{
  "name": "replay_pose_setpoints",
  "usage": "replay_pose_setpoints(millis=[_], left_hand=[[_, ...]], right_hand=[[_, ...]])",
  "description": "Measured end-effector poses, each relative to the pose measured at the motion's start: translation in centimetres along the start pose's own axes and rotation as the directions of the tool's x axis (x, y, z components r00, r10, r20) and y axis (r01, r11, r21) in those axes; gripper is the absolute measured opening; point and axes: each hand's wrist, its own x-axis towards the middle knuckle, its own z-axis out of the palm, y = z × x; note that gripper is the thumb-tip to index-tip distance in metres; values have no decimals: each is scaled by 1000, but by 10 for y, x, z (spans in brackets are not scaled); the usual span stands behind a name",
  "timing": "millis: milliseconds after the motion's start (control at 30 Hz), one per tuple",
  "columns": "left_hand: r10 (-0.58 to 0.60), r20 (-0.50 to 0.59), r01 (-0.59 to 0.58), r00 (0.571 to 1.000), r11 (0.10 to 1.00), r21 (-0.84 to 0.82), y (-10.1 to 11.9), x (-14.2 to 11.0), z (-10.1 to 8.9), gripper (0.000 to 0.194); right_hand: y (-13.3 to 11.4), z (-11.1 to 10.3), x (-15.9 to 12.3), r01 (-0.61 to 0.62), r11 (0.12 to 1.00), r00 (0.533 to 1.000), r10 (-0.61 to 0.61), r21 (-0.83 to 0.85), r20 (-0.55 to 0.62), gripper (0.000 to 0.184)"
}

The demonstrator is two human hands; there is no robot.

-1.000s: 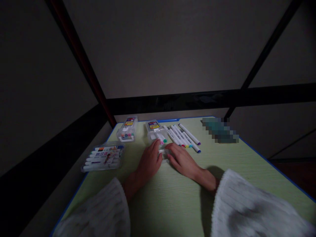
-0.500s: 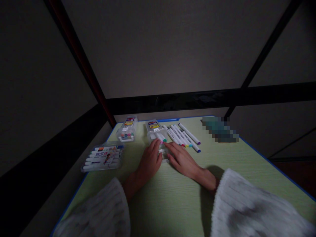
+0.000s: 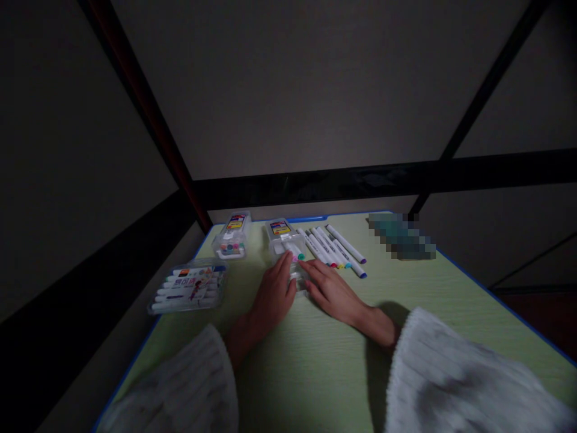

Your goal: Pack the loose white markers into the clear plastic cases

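My left hand (image 3: pixel 271 296) and my right hand (image 3: pixel 332 291) lie on a pale green table (image 3: pixel 315 361), one on each side of a small clear plastic lid (image 3: pixel 298 278). Both hands have their fingers stretched out and touching that lid. Just beyond it stands an open clear marker box (image 3: pixel 283 237) with white markers poking out. Several loose white markers (image 3: pixel 336 248) with coloured caps lie in a row to the right of the box.
A second small marker box (image 3: pixel 233 236) stands at the back left. A flat clear case of markers (image 3: pixel 189 285) lies near the left edge. A blurred teal object (image 3: pixel 401 236) sits at the back right. Dark frame bars and a wall rise behind the table.
My right hand's fingers have crept slightly forward toward the marker box. Little else has moved.
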Motion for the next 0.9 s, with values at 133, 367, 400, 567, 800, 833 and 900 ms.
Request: replay_pose_setpoints(millis=[133,367,400,567,800,833,900], left_hand=[[-12,-2,12,1000,1000,-11,2,-1,-1,56],[8,-3,-8,1000,1000,-5,1,0,0,55],[23,-1,-23,1000,1000,0,0,0,0,54],[46,3,-46,999,999,22,0,0,1,49],[0,13,0,1000,1000,-1,3,0,1,48],[5,12,-5,1000,1000,-4,2,0,1,49],[14,8,-13,1000,1000,-6,1,0,2,49]], right_hand=[[0,0,0,5,1000,1000,-5,7,5,43],[1,0,1,25,1000,999,-25,10,23,42],[1,0,1,28,1000,999,-28,10,21,42],[1,0,0,1,1000,1000,-2,18,4,41],[0,0,2,-31,999,999,31,21,17,50],[0,0,2,-35,999,999,35,17,24,51],[0,0,3,-43,999,998,42,10,38,51]])
